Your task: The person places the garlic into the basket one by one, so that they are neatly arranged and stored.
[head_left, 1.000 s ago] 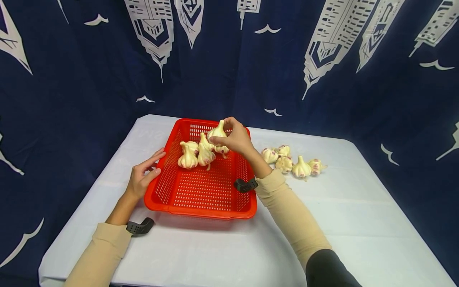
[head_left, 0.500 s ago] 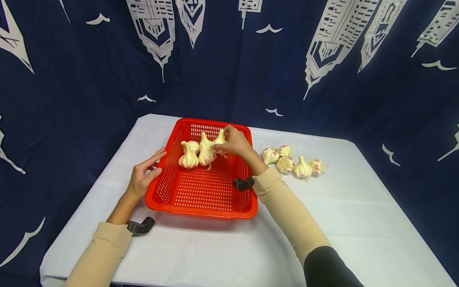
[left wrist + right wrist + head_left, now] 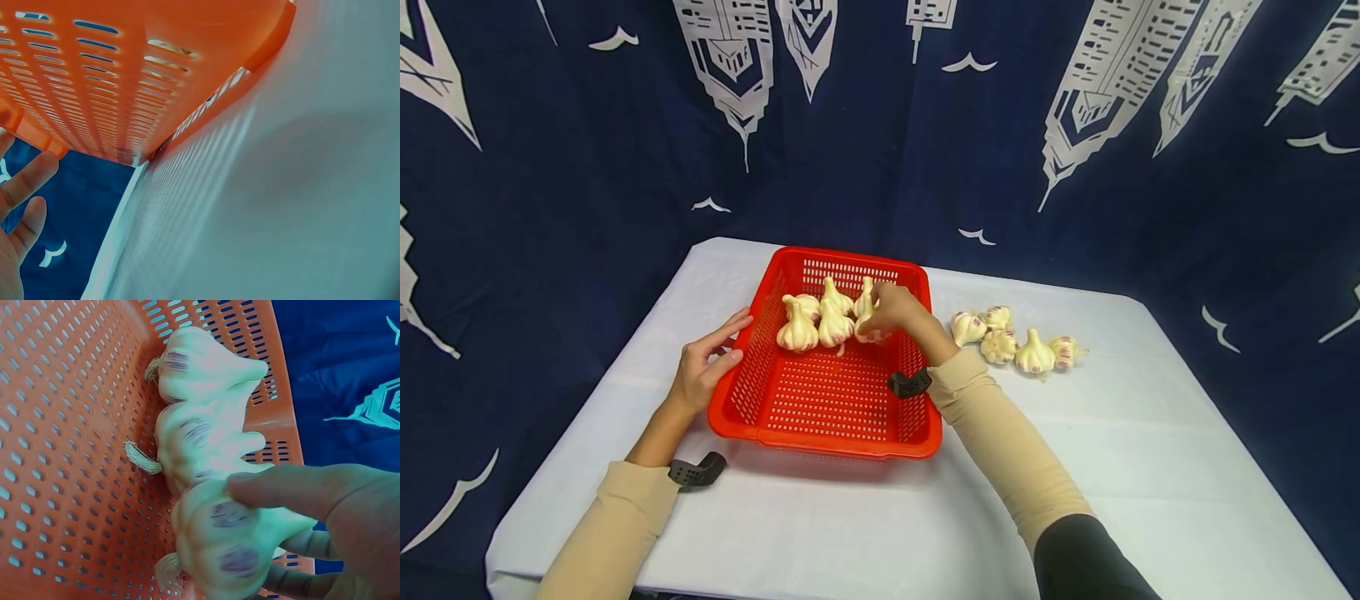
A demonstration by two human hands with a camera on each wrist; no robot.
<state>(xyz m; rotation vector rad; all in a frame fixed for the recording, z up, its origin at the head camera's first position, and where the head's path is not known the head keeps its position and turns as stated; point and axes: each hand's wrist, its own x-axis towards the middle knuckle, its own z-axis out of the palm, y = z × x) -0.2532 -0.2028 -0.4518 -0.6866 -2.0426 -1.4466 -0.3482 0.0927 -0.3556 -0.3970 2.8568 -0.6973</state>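
Observation:
A red perforated plastic basket point(image 3: 827, 400) stands on the table with several garlic bulbs point(image 3: 797, 335) grouped in its far half. My right hand point(image 3: 897, 308) reaches inside and pinches a garlic bulb point(image 3: 219, 540) at the right end of the front row. In the right wrist view, its thumb point(image 3: 269, 487) presses on the bulb's near side, with fingers behind the neck. This bulb sits right beside its neighbour point(image 3: 194, 444), stem pointing to the back wall. My left hand point(image 3: 696, 371) touches the basket's left rim with fairly straight fingers, thumb spread apart.
Right of the basket, several more garlic bulbs point(image 3: 1033, 354) lie in a cluster on the white tablecloth point(image 3: 1075, 467). A dark blue curtain point(image 3: 865, 167) with white printed buildings hangs behind the table. Black straps point(image 3: 696, 471) circle both wrists.
My right hand has lowered the garlic bulb into the basket, from above the other bulbs down to the right end of the front row. The left hand stays at the rim.

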